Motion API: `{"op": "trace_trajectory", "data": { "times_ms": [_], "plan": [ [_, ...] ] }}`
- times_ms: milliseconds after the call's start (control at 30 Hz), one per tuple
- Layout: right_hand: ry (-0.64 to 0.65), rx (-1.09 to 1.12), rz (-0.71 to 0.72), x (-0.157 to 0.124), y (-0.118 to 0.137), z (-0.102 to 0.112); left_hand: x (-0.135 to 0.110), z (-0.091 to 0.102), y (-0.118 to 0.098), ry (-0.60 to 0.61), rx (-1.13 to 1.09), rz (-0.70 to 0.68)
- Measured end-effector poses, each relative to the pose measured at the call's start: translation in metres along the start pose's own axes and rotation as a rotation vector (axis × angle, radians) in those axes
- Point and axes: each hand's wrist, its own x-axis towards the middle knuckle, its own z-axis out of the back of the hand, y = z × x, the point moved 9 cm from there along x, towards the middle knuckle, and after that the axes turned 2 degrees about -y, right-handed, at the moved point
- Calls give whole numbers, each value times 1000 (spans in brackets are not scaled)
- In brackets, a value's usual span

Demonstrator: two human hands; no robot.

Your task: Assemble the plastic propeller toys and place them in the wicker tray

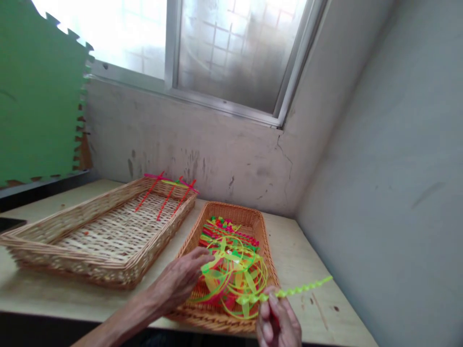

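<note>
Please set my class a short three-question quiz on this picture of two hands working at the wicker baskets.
1. Which hand pinches the yellow-green cable tie?
2. True or false: the wider wicker basket holds more ties than the narrower wicker basket.
3. The left hand is nearest to: A) the window, B) the tangle of neon cable ties, C) the side wall.

Key: 1 the right hand; 2 false; 3 B.
</note>
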Motion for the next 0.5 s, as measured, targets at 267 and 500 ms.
{"op": "trace_trajectory", "data": {
  "times_ms": [267, 500],
  "plan": [
    [75, 146, -79, -10, -37, -34, -11, -12, -43, -58, -554, 79],
    [78, 206, -191, 0, -63, -47, -10, -15, -55, -41, -551, 60]
  ]
}}
